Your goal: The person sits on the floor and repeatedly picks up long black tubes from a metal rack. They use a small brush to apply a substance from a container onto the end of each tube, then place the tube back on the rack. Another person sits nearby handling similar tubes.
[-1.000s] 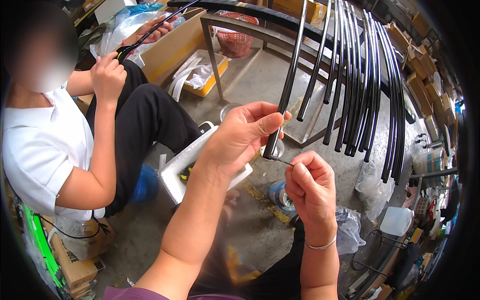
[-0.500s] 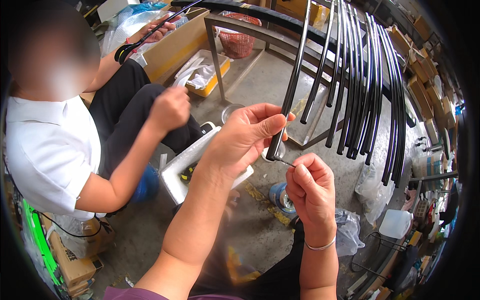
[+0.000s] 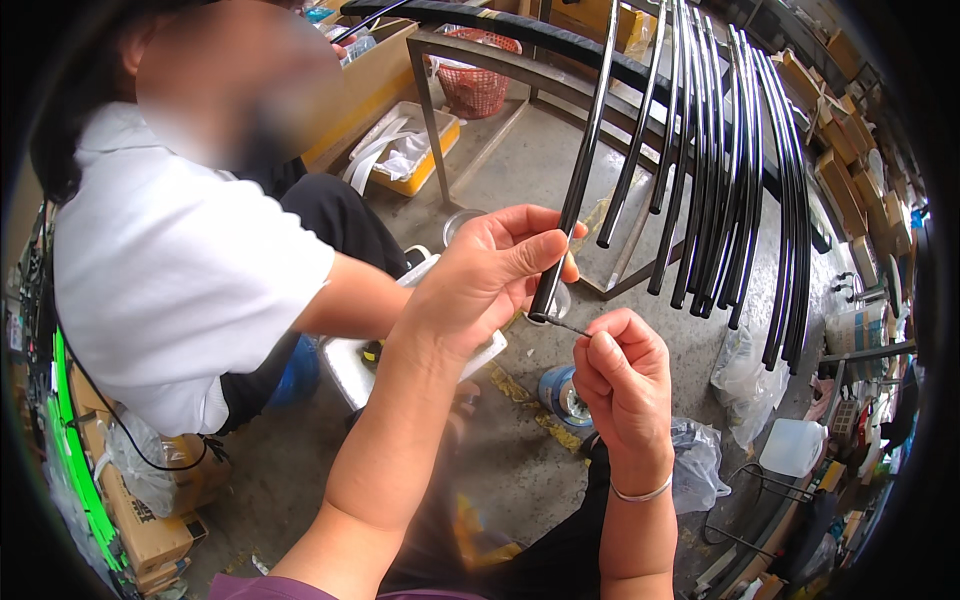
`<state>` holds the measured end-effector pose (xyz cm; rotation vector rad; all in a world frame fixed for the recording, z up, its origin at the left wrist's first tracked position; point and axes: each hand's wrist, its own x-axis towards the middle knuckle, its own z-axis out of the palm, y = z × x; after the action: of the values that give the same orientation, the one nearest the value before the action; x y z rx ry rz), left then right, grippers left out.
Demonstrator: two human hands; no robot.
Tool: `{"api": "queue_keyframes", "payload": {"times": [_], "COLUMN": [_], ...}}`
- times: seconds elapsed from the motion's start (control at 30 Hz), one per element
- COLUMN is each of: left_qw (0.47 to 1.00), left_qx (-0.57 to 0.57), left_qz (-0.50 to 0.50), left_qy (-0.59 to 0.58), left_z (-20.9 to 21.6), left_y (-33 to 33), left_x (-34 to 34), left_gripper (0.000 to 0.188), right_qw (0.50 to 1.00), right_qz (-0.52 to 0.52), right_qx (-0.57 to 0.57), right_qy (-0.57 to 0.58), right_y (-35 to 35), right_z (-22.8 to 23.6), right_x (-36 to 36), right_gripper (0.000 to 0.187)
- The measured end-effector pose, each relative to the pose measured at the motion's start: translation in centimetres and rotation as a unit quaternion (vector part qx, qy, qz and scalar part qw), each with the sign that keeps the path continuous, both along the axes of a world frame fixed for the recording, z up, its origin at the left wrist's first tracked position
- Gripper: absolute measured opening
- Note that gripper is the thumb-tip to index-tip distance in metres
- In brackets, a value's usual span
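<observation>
My left hand (image 3: 490, 262) is closed round a long, glossy black rod (image 3: 588, 150), thumb and fingers gripping it just above its lower end. The rod slants up and away over a bar of the rack. In a thumb-and-finger pinch, my right hand (image 3: 628, 372) holds a thin dark stick (image 3: 566, 325), whose far tip meets the rod's lower end. Whether the tip goes inside the rod I cannot tell. Several similar black rods (image 3: 668, 205) hang side by side on the rack, right of the held one.
The metal rack (image 3: 432, 115) stands ahead, with a red basket (image 3: 478, 85) and a yellow tray (image 3: 425, 178) near it. A co-worker in a white shirt (image 3: 190, 270) sits at left. Below my hands are a white foam box (image 3: 488, 354) and a blue can (image 3: 556, 388).
The co-worker has leaned forward and right, an arm now reaching behind my left forearm toward the foam box. My hands have hardly moved; the stick's angle at the rod end shifted slightly.
</observation>
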<state>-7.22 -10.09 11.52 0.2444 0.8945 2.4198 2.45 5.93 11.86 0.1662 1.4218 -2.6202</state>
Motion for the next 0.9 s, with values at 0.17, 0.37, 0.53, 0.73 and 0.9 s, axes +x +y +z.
{"api": "queue_keyframes", "payload": {"times": [0.17,0.37,0.53,0.73,0.9], "left_qw": [1.0,1.0,1.0,0.999,0.999], "left_qx": [0.001,-0.002,-0.02,-0.029,-0.03], "left_qz": [-0.022,0.017,0.011,0.005,0.009], "left_qy": [-0.012,0.012,0.001,0.011,-0.019], "left_z": [0.4,0.2,1.1,1.1,1.5], "left_y": [-0.1,0.3,0.2,0.2,0.3], "left_x": [0.0,0.1,0.3,0.3,0.3], "left_gripper": [0.03,0.029,0.033,0.038,0.039], "right_qw": [1.0,1.0,1.0,1.0,1.0], "right_qz": [-0.004,-0.002,-0.002,0.0,0.002], "right_qx": [-0.003,-0.006,-0.012,-0.01,-0.013], "right_qy": [0.0,-0.004,-0.004,-0.006,-0.007], "right_y": [0.1,0.2,0.4,0.5,0.6], "right_z": [-0.1,0.1,0.1,0.1,-0.2], "right_x": [0.1,0.1,0.1,0.1,0.1], "right_gripper": [0.014,0.014,0.013,0.013,0.013]}}
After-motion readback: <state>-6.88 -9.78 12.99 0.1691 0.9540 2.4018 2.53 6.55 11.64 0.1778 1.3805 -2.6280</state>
